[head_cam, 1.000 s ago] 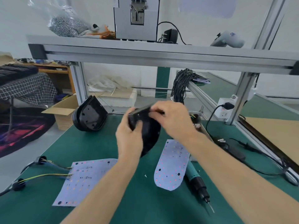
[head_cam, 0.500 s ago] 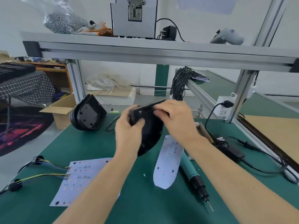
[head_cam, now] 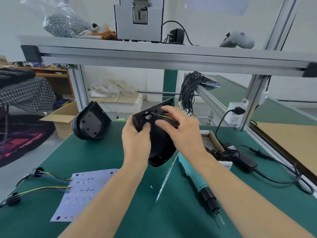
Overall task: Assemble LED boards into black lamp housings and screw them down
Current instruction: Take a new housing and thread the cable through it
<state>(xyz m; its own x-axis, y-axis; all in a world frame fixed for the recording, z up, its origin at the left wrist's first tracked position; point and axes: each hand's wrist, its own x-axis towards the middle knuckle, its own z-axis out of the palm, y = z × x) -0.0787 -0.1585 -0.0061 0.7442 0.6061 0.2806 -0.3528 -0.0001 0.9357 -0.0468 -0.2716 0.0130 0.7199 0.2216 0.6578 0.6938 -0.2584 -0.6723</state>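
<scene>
Single head cam, wide-angle, looks forward and down over the green bench (head_cam: 103, 157) from its near edge. Close on both forearms mid-frame; far edge, shelf rail (head_cam: 154, 57) and room behind also in view.

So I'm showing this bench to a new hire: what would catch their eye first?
Probably the black lamp housing held up at centre, gripped by the left hand while the right hand works yellow wires at its top. Next, the teal electric screwdriver lying on the green table to the right, and the white LED board with wires at the left.
</scene>
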